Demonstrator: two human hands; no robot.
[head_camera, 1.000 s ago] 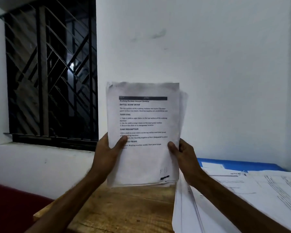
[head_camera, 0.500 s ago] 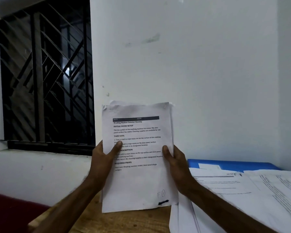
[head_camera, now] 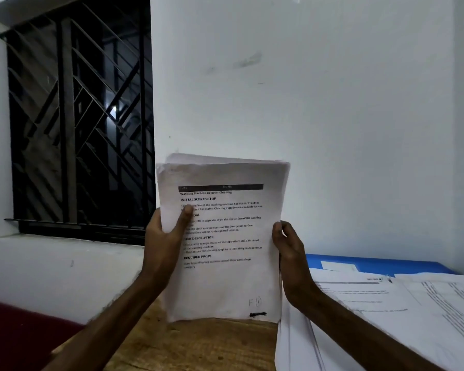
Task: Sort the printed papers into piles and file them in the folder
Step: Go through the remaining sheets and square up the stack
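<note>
Stack of printed papers (head_camera: 225,279) is upright in front of me, held in both hands, printed side facing me. My left hand (head_camera: 161,247) grips the left edge, with the thumb (head_camera: 187,212) pressed flat over the text on the top sheet and the rest of the fingers behind it. My right hand (head_camera: 291,255) is curled round the right edge about halfway up, so both hands are clamped on the same stack.

The top sheet is headed "Washing Machine Exterior Cleaning", with a pen mark and a black scribble near its bottom right corner. The sheets behind it poke out a bit along the top, so they're not squared up. The bottom edge sits low over the wooden table (head_camera: 198,349), but I honestly can't tell if it's touching.

To my right, more loose sheets (head_camera: 402,314) are spread over the table, partly covering a blue folder (head_camera: 402,266) lying against the white wall (head_camera: 332,108). A barred window (head_camera: 78,129) is on the left.
</note>
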